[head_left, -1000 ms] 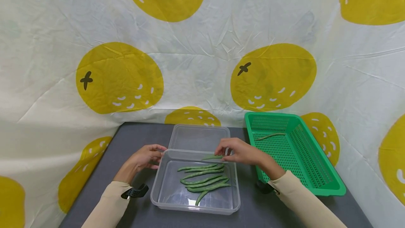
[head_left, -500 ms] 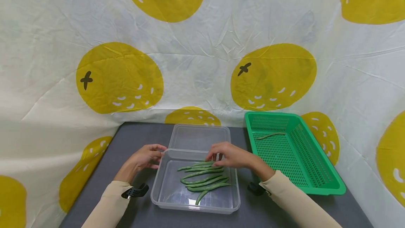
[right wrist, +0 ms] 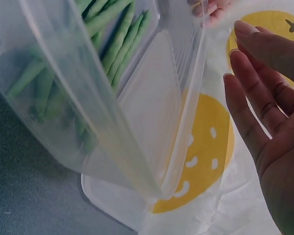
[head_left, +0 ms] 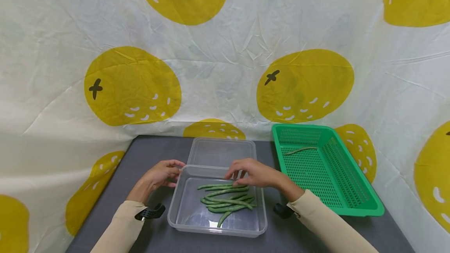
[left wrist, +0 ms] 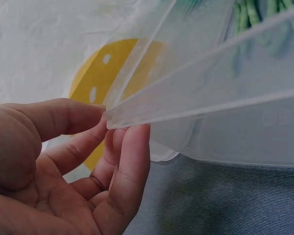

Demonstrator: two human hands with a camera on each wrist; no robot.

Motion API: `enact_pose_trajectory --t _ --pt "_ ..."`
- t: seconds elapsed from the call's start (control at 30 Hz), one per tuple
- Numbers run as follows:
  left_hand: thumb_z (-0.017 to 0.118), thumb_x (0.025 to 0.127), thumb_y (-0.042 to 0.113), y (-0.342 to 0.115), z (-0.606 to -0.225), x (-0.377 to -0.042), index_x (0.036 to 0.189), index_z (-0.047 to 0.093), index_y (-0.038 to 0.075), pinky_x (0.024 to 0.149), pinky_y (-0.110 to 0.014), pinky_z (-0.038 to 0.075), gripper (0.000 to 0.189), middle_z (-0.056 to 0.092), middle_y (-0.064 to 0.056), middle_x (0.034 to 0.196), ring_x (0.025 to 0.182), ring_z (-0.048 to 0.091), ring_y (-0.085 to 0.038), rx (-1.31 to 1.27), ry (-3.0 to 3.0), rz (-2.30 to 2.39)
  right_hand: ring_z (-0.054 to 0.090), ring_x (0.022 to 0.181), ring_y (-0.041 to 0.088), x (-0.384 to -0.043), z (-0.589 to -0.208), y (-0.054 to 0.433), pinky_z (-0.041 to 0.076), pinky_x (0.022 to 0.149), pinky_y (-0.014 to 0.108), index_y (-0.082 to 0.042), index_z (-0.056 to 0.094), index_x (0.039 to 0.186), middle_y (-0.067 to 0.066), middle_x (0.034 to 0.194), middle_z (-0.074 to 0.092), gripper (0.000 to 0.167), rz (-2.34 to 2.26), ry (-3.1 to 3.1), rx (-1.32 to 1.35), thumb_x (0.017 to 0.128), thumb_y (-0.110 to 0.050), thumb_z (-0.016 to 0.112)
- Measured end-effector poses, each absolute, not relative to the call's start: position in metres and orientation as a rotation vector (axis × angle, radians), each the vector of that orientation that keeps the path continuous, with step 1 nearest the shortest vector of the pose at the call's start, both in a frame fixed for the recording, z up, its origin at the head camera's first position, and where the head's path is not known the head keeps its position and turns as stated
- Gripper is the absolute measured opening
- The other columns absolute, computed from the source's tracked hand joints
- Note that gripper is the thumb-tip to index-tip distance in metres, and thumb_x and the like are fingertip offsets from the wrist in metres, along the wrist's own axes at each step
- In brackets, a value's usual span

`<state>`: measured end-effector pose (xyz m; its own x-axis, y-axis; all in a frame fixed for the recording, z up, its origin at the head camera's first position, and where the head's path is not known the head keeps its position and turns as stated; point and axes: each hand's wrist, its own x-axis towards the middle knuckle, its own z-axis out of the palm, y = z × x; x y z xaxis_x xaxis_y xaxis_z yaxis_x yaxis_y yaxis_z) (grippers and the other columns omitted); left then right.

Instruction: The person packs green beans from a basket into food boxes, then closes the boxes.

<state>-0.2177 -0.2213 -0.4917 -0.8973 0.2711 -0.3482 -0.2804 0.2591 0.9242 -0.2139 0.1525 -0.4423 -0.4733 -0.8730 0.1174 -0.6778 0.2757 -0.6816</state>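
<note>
A clear plastic container (head_left: 183, 214) stands on the dark table and holds several green beans (head_left: 226, 200). My left hand (head_left: 168, 173) pinches the container's far left corner; in the left wrist view the thumb (left wrist: 63, 117) lies on the rim (left wrist: 196, 100) and the fingers curl under it. My right hand (head_left: 246, 171) hovers over the container's far edge just above the beans. Its fingers (right wrist: 264, 112) are straight and hold nothing. The beans (right wrist: 117, 39) show through the container wall in the right wrist view.
A clear lid (head_left: 221, 151) lies flat just behind the container. A green perforated basket (head_left: 337, 182) with one bean (head_left: 300, 150) in it stands at the right. The dark table (head_left: 151, 151) is ringed by a white cloth with yellow fruit prints.
One second ago my right hand pinched a bean above the container's far edge. That bean now lies with the others, and the hand has shifted slightly left and opened. The left hand has not moved.
</note>
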Motion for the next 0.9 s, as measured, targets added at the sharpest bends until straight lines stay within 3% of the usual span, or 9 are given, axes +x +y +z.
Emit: enact_pose_trajectory --t 0.37,0.6,0.9 --pt "0.059 0.096 0.009 -0.222 -0.496 -0.219 0.135 0.055 -0.005 0.073 -0.043 0.060 0.042 0.067 -0.023 0.121 0.090 0.069 -0.026 -0.010 2.091 1.691 0.068 0.102 0.026 -0.220 -0.447 0.173 0.057 0.089 0.034 -0.020 0.068 0.121 0.005 0.119 0.067 0.033 -1.090 2.241 -1.415 0.092 -0.004 0.073" --pt "0.059 0.096 0.008 -0.222 -0.496 -0.219 0.133 0.058 -0.004 0.075 -0.043 0.060 0.039 0.066 -0.025 0.124 0.092 0.070 -0.028 -0.012 2.085 1.689 0.068 0.103 0.015 -0.223 -0.446 0.188 0.057 0.089 0.036 -0.022 0.069 0.121 -0.002 0.117 0.068 0.032 -1.112 2.274 -1.413 0.092 -0.009 0.074" --pt "0.059 0.096 0.008 -0.222 -0.496 -0.218 0.133 0.058 -0.003 0.075 -0.043 0.060 0.039 0.067 -0.024 0.122 0.091 0.069 -0.026 -0.014 2.086 1.689 0.068 0.105 0.017 -0.228 -0.439 0.212 0.057 0.090 0.040 -0.016 0.070 0.119 0.001 0.115 0.069 0.029 -1.135 2.326 -1.367 0.091 -0.010 0.075"
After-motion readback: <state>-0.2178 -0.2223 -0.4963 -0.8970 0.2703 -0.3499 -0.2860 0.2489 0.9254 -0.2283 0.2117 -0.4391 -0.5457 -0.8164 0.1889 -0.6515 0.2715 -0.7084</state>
